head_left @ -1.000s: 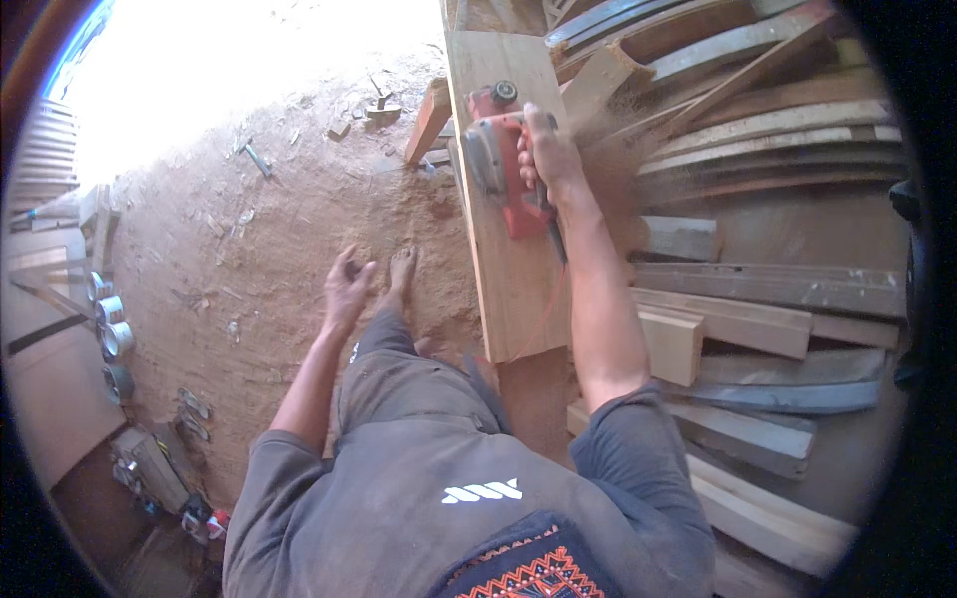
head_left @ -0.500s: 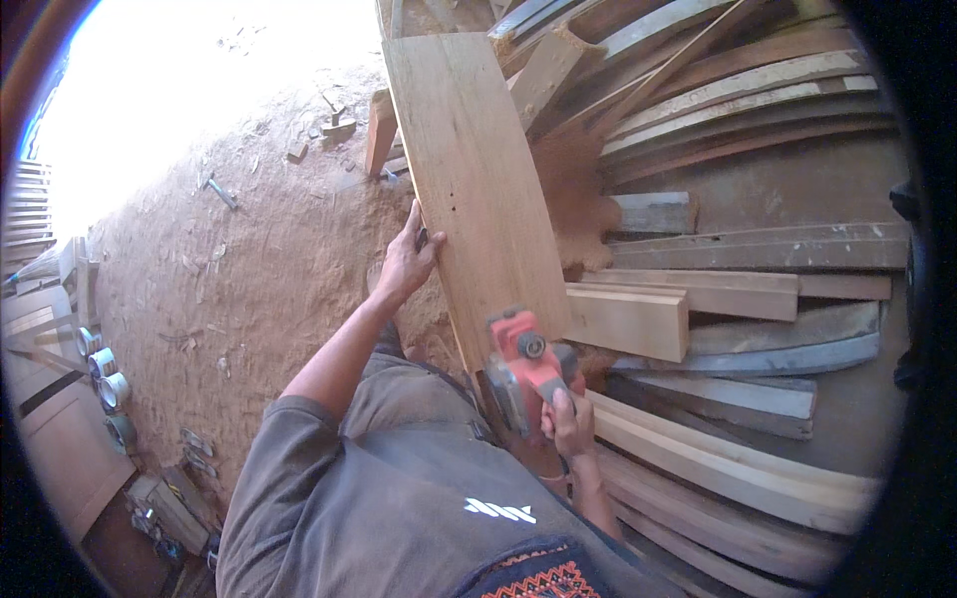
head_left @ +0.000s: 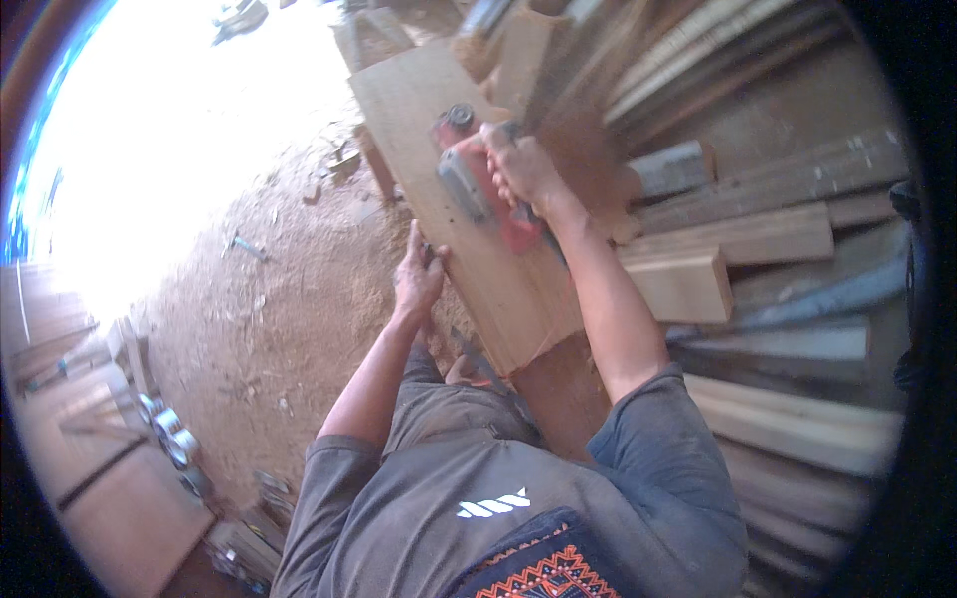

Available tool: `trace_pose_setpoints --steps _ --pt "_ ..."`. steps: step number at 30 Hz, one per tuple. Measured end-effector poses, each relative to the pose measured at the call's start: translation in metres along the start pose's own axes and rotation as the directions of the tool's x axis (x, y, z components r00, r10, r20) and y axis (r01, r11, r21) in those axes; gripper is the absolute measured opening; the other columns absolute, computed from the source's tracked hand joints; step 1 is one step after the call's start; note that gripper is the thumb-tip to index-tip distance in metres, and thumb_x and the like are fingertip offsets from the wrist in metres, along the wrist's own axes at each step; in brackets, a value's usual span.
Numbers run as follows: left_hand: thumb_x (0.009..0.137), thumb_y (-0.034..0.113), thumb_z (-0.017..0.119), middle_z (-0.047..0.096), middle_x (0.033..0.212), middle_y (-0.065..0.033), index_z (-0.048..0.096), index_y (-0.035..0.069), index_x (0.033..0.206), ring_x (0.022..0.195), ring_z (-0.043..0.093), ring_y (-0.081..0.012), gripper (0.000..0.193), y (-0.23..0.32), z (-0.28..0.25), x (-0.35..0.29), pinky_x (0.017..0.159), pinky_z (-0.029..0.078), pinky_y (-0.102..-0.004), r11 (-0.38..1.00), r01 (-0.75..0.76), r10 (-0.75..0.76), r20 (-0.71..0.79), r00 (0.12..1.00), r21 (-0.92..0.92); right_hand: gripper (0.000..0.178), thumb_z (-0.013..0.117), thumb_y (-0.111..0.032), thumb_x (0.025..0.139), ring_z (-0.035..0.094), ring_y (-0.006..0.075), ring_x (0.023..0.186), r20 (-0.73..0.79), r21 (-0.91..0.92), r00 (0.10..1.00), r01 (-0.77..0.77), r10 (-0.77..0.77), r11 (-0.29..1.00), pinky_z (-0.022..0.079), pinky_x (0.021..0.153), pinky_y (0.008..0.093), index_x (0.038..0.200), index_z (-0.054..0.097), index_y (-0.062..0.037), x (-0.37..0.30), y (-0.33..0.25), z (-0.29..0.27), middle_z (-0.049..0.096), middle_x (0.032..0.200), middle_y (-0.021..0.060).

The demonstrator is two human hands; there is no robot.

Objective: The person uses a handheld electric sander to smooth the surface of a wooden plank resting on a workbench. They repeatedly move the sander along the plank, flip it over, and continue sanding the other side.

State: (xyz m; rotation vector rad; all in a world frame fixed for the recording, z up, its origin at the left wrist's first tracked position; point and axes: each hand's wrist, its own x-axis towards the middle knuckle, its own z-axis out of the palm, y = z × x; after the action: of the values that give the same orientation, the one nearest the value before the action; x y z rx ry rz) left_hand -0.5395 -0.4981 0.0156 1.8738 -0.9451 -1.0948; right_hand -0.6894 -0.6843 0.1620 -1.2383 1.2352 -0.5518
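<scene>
A wide, pale wooden board [head_left: 518, 309] stretches away in front of me. On its far half rests a red and grey electric hand planer [head_left: 465, 187] with a round black knob at its front. My right hand [head_left: 523, 171] is wrapped around the planer's handle, the arm reaching out over the board's right side. At the board's left edge my left hand [head_left: 419, 279] grips the wood, thumb on top and index finger along the side. Something small and dark shows between thumb and finger, too blurred to make out. The planer's underside is hidden against the board.
Stacked timber and planks [head_left: 788, 239] lie to the right, next to a heap of sawdust [head_left: 583, 149]. A hammer [head_left: 249, 247] lies on the dusty ground [head_left: 269, 329] at left. Several round tins or rolls [head_left: 174, 439] and wooden panels [head_left: 130, 488] are at lower left.
My right hand has pushed the planer from the board's near end to its far half. My left hand stays at the left edge. The whole view has turned somewhat.
</scene>
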Motion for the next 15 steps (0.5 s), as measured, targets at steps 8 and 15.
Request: trace_pose_setpoints --steps 8,15 --pt "0.103 0.014 0.064 0.071 0.109 -0.0134 0.024 0.006 0.168 0.09 0.067 -0.0181 0.076 0.008 -0.001 -0.003 0.077 0.057 -0.0335 0.982 0.13 -0.12 0.081 0.989 -0.134 0.054 0.05 -0.048 0.107 0.049 0.0068 0.05 -0.126 -0.253 0.992 -0.014 -0.019 0.967 0.036 0.045 0.0273 0.069 0.056 -0.0108 -0.277 0.083 -0.103 0.053 0.059 -0.0033" --pt "0.104 0.017 0.064 0.072 0.114 -0.0175 0.023 0.006 0.168 0.094 0.069 -0.0207 0.077 0.013 -0.003 -0.004 0.08 0.057 -0.0347 0.984 0.066 -0.054 0.079 0.995 -0.165 0.051 0.055 -0.046 0.104 0.063 0.0196 0.064 -0.137 -0.209 0.967 -0.241 0.215 0.948 0.051 0.066 0.0377 0.079 0.07 -0.0039 -0.275 0.104 -0.113 0.062 0.066 0.0061"
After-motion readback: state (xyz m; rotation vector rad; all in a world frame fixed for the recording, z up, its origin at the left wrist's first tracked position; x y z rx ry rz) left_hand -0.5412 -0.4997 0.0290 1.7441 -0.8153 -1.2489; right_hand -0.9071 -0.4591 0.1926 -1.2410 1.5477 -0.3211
